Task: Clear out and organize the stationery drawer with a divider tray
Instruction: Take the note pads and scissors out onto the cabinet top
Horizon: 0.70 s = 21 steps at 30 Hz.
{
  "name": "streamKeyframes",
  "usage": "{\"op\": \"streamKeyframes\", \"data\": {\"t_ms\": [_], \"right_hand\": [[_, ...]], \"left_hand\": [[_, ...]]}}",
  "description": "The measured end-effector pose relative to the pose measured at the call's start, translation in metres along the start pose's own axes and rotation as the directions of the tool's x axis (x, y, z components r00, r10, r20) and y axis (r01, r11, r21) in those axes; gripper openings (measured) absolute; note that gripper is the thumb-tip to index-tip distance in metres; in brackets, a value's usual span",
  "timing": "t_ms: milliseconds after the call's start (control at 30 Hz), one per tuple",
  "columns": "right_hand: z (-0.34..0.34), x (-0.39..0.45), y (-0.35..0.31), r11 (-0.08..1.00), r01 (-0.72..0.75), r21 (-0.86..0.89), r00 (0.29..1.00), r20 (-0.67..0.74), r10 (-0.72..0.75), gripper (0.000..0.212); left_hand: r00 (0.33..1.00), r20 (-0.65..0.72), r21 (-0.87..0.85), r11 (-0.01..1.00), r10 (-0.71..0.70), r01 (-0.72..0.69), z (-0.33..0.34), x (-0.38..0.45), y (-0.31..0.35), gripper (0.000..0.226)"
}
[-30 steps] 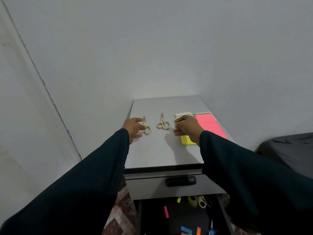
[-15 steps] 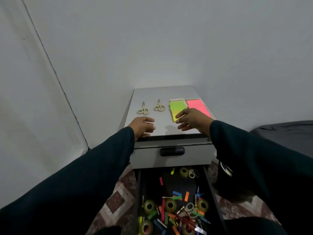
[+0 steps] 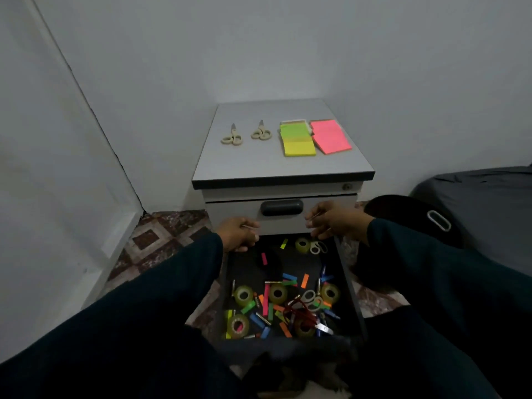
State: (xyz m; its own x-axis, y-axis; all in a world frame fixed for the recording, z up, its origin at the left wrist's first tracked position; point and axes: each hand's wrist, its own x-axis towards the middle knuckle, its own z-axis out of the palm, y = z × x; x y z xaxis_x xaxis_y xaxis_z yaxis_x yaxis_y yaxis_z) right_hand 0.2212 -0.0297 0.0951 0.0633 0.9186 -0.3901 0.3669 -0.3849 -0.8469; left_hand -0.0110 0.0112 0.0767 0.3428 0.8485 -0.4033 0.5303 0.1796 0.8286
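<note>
Above the back of the open drawer (image 3: pixel 349 280), the left hand (image 3: pixel 237 234) hovers with fingers curled, holding nothing I can make out; the right hand (image 3: pixel 331 221) likewise. Tape rolls (image 3: pixel 244 295) and colored tabs litter the drawer; two scissors (image 3: pixel 232 136) and sticky notes (image 3: pixel 298 139) lie on the cabinet's surface (image 3: pixel 276 165).

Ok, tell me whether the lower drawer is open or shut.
Open: the lower drawer is pulled out, with tape rolls and coloured strips visible inside.

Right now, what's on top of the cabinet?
Two beige scissors, a green-yellow sticky pad and a pink pad. A pale pad's edge shows behind; the rest is covered.
</note>
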Motion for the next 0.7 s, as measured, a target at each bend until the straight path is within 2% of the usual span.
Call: {"op": "streamKeyframes", "data": {"t_ms": [200, 400, 567, 633, 700], "right_hand": [[0.011, 0.014, 0.056, 0.991, -0.125, -0.038, 0.992, 0.008, 0.126, 0.012], [0.026, 0.026, 0.108, 0.979, -0.168, -0.118, 0.985, 0.007, 0.17, 0.013], [0.04, 0.039, 0.14, 0.935, -0.214, -0.282, 0.972, 0.036, 0.233, 0.013], [0.042, 0.044, 0.149, 0.902, -0.192, -0.386, 0.971, 0.056, 0.231, 0.017], [0.045, 0.048, 0.156, 0.858, -0.161, -0.487, 0.974, 0.063, 0.219, 0.011]], "left_hand": [[0.991, 0.026, 0.003, 0.992, -0.128, 0.128, 0.021, 0.01, -0.048, 0.035], [0.974, 0.06, 0.015, 0.976, -0.219, 0.219, 0.04, 0.022, -0.099, 0.038], [0.962, 0.087, 0.104, 0.963, -0.258, 0.249, 0.05, 0.029, -0.128, 0.037], [0.959, 0.093, 0.136, 0.957, -0.269, 0.256, 0.052, 0.034, -0.133, 0.037], [0.961, 0.087, 0.153, 0.956, -0.264, 0.249, 0.054, 0.04, -0.135, 0.037]]}}
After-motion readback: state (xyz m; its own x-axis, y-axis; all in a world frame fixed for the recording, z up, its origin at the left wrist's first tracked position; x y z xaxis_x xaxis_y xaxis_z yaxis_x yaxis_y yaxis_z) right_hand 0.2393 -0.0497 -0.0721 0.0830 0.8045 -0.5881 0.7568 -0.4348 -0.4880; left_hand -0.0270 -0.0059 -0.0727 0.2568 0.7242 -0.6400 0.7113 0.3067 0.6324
